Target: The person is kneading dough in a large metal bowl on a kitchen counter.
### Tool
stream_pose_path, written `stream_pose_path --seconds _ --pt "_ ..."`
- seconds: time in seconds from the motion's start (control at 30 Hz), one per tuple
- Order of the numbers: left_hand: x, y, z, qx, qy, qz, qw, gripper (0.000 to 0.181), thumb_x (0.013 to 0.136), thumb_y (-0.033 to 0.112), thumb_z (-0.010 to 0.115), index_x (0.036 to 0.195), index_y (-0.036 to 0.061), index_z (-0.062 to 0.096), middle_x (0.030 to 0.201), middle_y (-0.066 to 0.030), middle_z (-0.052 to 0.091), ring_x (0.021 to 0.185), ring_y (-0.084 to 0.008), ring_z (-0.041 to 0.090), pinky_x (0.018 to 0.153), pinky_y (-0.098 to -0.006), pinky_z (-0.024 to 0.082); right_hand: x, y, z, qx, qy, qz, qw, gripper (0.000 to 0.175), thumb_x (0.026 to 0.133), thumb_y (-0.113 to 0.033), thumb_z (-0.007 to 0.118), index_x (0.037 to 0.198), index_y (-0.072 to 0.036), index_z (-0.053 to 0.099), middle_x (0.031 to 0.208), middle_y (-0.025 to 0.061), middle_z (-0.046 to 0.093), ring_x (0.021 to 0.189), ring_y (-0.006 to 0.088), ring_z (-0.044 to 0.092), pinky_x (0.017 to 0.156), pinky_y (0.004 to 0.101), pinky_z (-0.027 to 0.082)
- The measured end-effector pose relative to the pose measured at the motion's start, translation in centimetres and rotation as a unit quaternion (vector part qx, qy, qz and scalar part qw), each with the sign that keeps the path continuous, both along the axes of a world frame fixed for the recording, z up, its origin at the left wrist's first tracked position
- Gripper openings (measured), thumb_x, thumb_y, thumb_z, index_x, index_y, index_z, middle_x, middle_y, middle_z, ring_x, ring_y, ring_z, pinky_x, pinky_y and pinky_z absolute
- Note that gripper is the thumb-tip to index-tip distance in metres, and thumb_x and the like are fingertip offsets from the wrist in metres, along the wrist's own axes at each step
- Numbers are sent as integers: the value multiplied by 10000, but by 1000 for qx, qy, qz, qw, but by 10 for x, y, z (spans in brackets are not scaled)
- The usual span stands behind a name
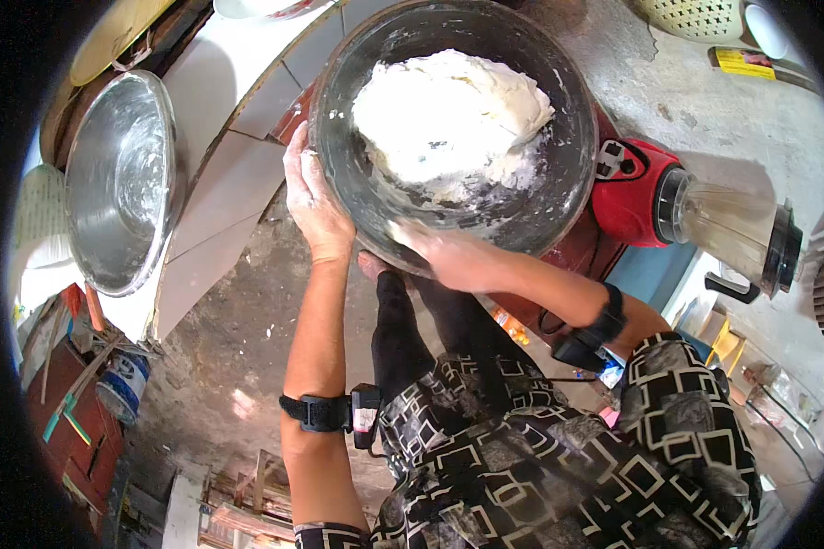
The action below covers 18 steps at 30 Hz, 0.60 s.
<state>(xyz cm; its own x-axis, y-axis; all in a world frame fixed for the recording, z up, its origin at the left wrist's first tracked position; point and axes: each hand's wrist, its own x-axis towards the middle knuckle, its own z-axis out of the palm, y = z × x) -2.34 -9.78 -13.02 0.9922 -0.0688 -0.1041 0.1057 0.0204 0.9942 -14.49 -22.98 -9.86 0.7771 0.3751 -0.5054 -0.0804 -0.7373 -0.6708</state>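
Note:
A large dark round basin [570, 158] holds a pale mass of dough [453, 117], brightly lit, with loose flour along its lower edge. My left hand [316, 195], dusted with flour, grips the left side of the basin, fingers against its outer wall. Inside the near wall is my right hand [439, 250], blurred and floury, with its fingers pointing left; nothing is seen in it, and its exact finger shape is unclear. Bits of dough and flour smears cling to the basin's inner wall.
Right of the basin, a red blender [635, 192] with a clear jug lies against the worktop. A floury metal basin [120, 182] stands on the tiled counter [206, 165] at left. A perforated colander [697, 17] is at the upper right, a blue and white can [123, 384] at lower left.

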Motion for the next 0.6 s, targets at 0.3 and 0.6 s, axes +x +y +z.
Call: stream_pose_path --seconds 0.3,0.6 --pt "1 5 -2 51 -28 -7 998 389 960 246 380 1273 30 462 1210 -103 538 1094 -190 507 962 -314 371 -26 -70 6 -105 49 115 987 467 812 -24 538 1268 -74 448 1305 181 468 1132 315 525 880 413 485" --pt "-1 12 -3 86 -41 -19 995 432 967 279 374 1284 -8 430 1255 -118 490 1154 -204 459 1003 -328 343 23 11 -33 97 -27 -72 992 546 827 -5 336 1364 55 255 1436 231 251 1347 322 237 1113 371 231"
